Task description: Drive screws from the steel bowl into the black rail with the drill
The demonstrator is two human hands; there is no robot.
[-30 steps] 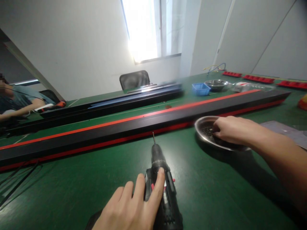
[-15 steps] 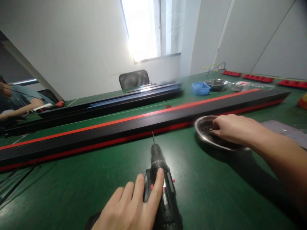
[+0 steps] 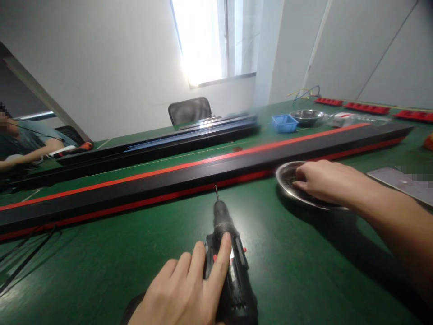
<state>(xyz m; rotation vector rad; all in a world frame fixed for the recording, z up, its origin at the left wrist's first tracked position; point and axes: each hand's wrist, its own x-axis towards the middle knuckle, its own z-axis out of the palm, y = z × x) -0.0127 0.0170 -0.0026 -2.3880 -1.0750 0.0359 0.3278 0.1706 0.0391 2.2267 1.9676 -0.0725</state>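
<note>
My left hand (image 3: pixel 184 286) grips a black cordless drill (image 3: pixel 237 284), index finger stretched along its top. The drill's long thin bit (image 3: pixel 217 193) points away from me, its tip by the lower red edge of a long black bar with red strips (image 3: pixel 189 174). My right hand (image 3: pixel 320 180) reaches into a round steel bowl (image 3: pixel 282 180) of small dark pieces, probably screws. Its fingers are pinched together inside the rim, and whatever they hold is hidden.
Behind the bar lie more long dark profiles (image 3: pixel 162 146), with a blue bin (image 3: pixel 284 124) and a second steel bowl (image 3: pixel 307 116) to their right. A grey plate (image 3: pixel 397 183) lies right of my forearm. Black cables (image 3: pixel 30 257) cross the left side. Another person (image 3: pixel 37 140) sits at far left.
My right hand has shifted slightly left within the bowl, fingers still drawn together. The drill and my left hand hold almost the same place; the view has tilted a little.
</note>
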